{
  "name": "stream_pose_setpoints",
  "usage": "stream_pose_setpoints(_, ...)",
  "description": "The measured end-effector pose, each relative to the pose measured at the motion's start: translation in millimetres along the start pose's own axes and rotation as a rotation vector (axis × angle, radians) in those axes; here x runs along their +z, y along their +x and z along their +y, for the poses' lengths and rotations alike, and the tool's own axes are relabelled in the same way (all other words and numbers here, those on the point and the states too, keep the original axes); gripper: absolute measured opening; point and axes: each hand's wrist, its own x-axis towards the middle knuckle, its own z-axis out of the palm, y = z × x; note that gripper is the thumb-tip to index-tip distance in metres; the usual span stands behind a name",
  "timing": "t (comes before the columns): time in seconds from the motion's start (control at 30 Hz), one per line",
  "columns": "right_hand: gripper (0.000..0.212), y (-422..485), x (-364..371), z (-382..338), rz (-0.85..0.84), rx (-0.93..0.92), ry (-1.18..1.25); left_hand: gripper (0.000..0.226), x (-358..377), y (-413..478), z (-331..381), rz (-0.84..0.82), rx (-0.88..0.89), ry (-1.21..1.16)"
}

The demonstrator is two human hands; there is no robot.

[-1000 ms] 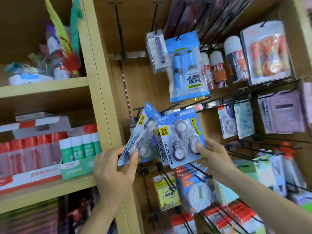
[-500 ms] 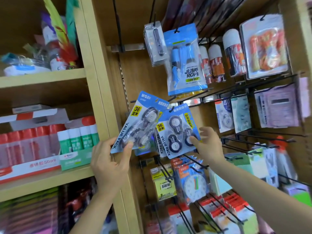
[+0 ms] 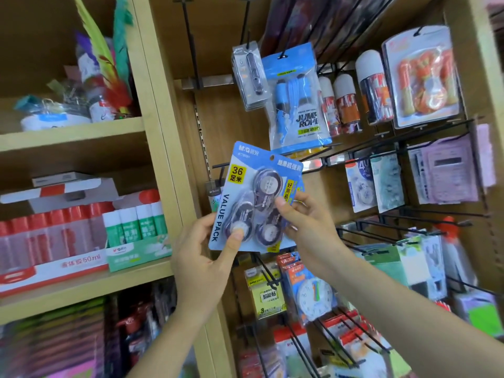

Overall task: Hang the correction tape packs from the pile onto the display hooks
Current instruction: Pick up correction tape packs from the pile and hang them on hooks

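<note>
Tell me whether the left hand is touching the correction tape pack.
Touching. Head view: the left hand grips the correction tape pack, thumb on its front.

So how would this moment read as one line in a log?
step: hanging | left hand: grips correction tape pack lower edge | right hand: pinches the opposite edge | pack: tilted, not yet hooked

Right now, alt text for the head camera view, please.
The left hand and right hand hold a blue correction tape pack in front of crowded display hooks. A jump rope pack hangs above; glue sticks sit on the shelf at left.
</note>
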Motion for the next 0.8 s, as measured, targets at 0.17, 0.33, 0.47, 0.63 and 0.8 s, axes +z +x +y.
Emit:
stream_pose_setpoints(0.17, 0.03, 13, -15, -9, 0.083, -0.045, -0.001, 0.055, -7, 25, -12, -0.034, 0.384, 0.587)
stream_pose_setpoints(0.33, 0.023, 37, -37, -4, 0.125, -0.149, -0.259, 0.074, -6, 40, -34, -0.078, 0.36, 0.938)
stream_pose_setpoints(0.47, 0.022, 45, -47, 12, 0.097, -0.14, -0.291, 0.072, -4, 39, -37, -0.078, 0.382, 0.983)
stream_pose_setpoints(0.63, 0.018, 41, -64, 35, 0.15, -0.06, -0.296, 0.069, -6, 38, -38, -0.08, 0.397, 1.008)
stream_pose_setpoints(0.8, 0.022, 35, -64, 33, 0.084, -0.138, -0.393, 0.065, -4, 36, -39, -0.062, 0.404, 1.01)
